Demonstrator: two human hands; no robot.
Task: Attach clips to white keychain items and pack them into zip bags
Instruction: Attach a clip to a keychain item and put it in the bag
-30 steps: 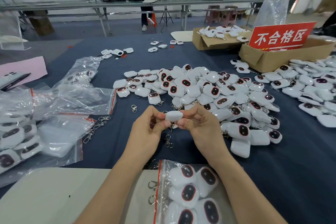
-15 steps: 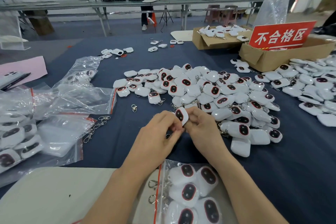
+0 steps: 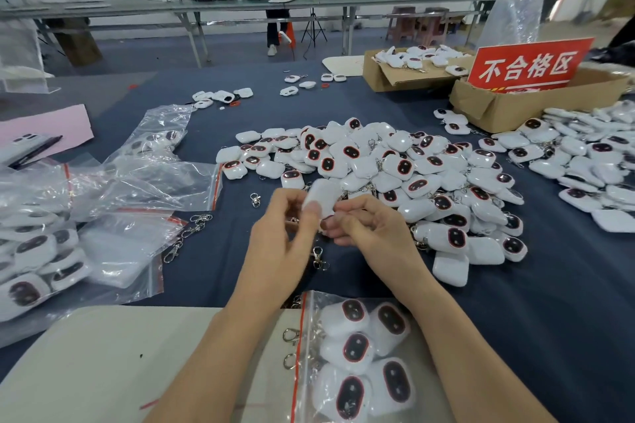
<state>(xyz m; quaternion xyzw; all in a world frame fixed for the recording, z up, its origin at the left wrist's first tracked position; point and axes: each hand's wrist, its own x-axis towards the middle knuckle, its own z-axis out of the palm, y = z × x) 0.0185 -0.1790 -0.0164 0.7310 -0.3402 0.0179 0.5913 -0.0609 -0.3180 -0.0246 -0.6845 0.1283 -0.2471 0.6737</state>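
A blurred white keychain item is held up between both hands over the dark blue cloth. My left hand pinches its left side with thumb and fingers. My right hand has curled fingers under its lower right edge. A metal clip lies on the cloth just below the hands. A big pile of white keychain items spreads behind the hands. Close to me lies a zip bag filled with several items, clips poking out at its red seal.
Empty and filled zip bags cover the left side, with loose clips beside them. Cardboard boxes with a red sign stand at the back right. More white items lie at right. A person stands at a far bench.
The item has turned in my hands: its dark face showed half a second ago, now its plain white back faces me. Both hands stayed in about the same place.
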